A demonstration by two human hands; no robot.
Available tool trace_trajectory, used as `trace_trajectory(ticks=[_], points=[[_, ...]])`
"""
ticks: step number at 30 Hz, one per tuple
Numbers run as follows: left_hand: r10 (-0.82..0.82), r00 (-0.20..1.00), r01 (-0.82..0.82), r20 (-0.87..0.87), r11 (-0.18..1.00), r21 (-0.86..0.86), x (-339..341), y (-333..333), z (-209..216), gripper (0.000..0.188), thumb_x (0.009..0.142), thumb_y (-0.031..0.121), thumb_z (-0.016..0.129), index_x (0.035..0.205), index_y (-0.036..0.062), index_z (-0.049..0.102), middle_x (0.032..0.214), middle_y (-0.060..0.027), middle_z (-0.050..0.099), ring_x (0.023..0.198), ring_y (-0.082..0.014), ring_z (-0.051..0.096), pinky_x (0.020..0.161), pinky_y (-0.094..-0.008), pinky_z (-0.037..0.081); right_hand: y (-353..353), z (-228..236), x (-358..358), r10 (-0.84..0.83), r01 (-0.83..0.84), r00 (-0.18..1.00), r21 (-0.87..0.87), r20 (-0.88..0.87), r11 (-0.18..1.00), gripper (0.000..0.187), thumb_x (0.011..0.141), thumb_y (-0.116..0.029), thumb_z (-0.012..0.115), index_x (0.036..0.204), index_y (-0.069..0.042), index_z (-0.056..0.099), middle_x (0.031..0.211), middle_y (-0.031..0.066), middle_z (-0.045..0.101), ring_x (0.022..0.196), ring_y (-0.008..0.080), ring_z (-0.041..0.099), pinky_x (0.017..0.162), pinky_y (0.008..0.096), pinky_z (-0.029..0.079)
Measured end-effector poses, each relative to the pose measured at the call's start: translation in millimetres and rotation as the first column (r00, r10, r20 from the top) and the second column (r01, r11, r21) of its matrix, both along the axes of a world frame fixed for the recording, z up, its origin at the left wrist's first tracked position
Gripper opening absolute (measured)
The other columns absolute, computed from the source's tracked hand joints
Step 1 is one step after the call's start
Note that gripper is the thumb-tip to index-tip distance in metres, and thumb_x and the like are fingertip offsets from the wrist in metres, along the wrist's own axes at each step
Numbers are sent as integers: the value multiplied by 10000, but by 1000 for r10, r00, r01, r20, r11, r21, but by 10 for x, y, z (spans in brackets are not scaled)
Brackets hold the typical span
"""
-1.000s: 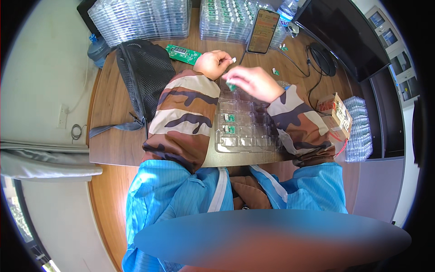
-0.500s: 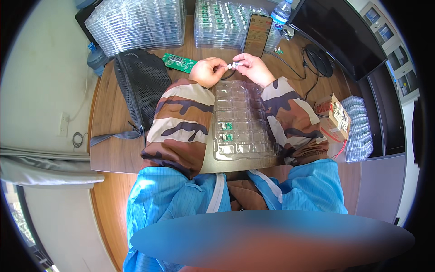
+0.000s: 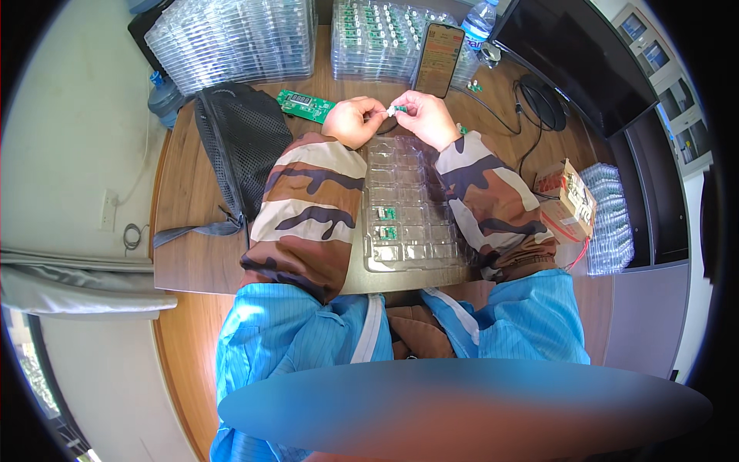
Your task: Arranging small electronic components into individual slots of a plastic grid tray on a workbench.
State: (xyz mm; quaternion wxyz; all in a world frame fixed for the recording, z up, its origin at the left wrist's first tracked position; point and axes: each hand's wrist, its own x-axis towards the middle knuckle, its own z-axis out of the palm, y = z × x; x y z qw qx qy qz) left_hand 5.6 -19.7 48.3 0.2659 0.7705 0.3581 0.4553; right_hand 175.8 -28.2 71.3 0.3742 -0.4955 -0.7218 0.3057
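Observation:
My left hand (image 3: 354, 122) is closed in a pinch at a small white plug (image 3: 390, 112) above the far end of the tray. Facing it, my right hand (image 3: 427, 120) grips a small green circuit board (image 3: 400, 110) between thumb and fingers. Plug and board meet at the fingertips; whether the plug is seated in the board cannot be made out. Below my hands lies a clear plastic tray (image 3: 416, 235) with rows of compartments. Two small green boards (image 3: 386, 214) sit in its left column. Another small green piece (image 3: 461, 129) lies beside my right wrist, partly hidden.
A larger green board with a display (image 3: 305, 105) and a black mesh bag (image 3: 242, 146) lie left. Stacked trays (image 3: 231, 42) and a propped phone (image 3: 439, 60) stand behind. Rightward are a black cable coil (image 3: 542, 104), a monitor (image 3: 577, 58), and a cardboard box (image 3: 567, 202).
My right hand has shifted slightly left, bringing the board against the plug; its green side now shows. A green piece beside my right wrist has come into view. My left hand barely moved.

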Motion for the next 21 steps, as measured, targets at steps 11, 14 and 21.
trace_trajectory(ticks=[11, 14, 21], points=[[52, 998, -49, -44, 997, 58, 6, 3, -5, 112, 734, 128, 602, 773, 24, 607, 682, -104, 572, 542, -176, 533, 513, -274, 421, -105, 6, -151, -175, 131, 962, 205, 210, 970, 108, 693, -81, 601, 779, -16, 588, 591, 79, 571, 507, 110, 527, 503, 241, 429], [60, 997, -57, -51, 997, 48, 13, 10, -9, 111, 735, 129, 601, 772, 25, 608, 684, -103, 574, 546, -176, 535, 514, -274, 421, -94, -22, -148, -178, 137, 970, 235, 165, 962, 101, 689, -76, 600, 771, -19, 592, 589, 82, 571, 507, 112, 534, 501, 249, 431], [47, 998, -49, -50, 998, -36, -4, 14, -7, 125, 743, 137, 606, 785, 19, 607, 683, -84, 574, 565, -142, 531, 536, -259, 422, -98, 111, 8, 7, -33, 978, 118, 209, 992, 186, 726, -120, 606, 883, -22, 580, 757, 88, 613, 659, 127, 580, 587, 251, 457]])
